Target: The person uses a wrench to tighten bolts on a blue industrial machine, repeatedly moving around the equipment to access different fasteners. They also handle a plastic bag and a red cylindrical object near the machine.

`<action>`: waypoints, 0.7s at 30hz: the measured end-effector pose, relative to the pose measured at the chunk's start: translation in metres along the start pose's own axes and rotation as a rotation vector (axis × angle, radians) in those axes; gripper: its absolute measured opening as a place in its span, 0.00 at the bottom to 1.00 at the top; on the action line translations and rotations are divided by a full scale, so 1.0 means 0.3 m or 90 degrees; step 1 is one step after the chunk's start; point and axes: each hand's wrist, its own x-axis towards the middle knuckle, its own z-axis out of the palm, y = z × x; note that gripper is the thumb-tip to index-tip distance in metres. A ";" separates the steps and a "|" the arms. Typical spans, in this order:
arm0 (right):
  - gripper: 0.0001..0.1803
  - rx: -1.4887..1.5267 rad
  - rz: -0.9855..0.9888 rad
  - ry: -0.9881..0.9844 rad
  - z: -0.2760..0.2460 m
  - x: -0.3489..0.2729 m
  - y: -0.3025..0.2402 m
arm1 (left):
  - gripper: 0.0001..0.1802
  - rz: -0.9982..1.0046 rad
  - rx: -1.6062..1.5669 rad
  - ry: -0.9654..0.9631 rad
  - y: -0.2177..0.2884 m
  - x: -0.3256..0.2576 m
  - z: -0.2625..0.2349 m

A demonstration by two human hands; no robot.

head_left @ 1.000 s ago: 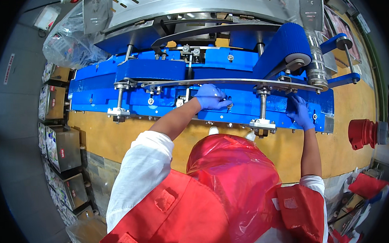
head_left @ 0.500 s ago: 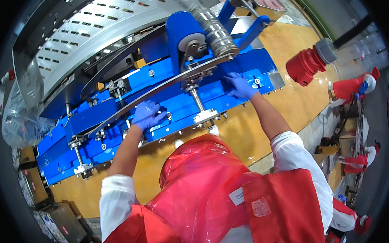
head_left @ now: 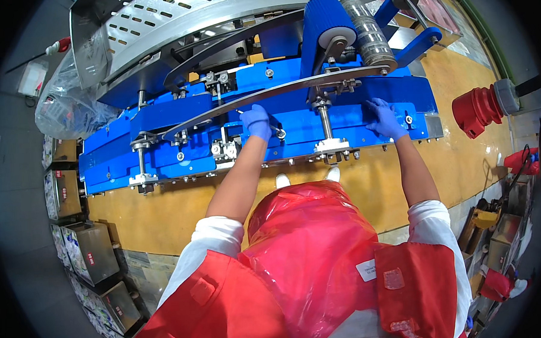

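My left hand (head_left: pixel 257 123), in a blue glove, is closed over the front blue plates of a long blue machine (head_left: pixel 197 155). A slim metal handle seems to pass through it: a pale tip shows by the fingers, and the other end meets a round bolt (head_left: pixel 281 134) beside the thumb. The rest is hidden by the hand. My right hand (head_left: pixel 386 120), also gloved in blue, lies with fingers apart on the blue plate further right, holding nothing. Close to it is another bolt (head_left: pixel 408 119) in a slot. A long metal bar (head_left: pixel 261 97) runs slantwise behind my left hand.
Behind stand a blue ribbed roller (head_left: pixel 327 21) and a metal roller stack (head_left: pixel 370 35). A red plug (head_left: pixel 477 111) hangs at right. Metal bins (head_left: pixel 88 252) line the left side; a clear plastic bag (head_left: pixel 68 105) hangs at far left. Other people in red are at right.
The view has turned, so the machine now sits further right and more level. My left hand has closed beside the bolt; my right hand stays on the plate.
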 end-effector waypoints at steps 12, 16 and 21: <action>0.49 0.083 -0.015 -0.013 -0.009 -0.005 0.006 | 0.15 -0.024 -0.106 0.293 0.136 -0.169 0.015; 0.48 0.069 -0.022 0.011 -0.010 -0.004 0.005 | 0.19 0.009 -0.021 0.301 0.099 -0.147 0.044; 0.48 0.046 -0.033 0.006 -0.019 -0.004 -0.002 | 0.12 0.258 0.409 0.049 0.092 -0.117 0.015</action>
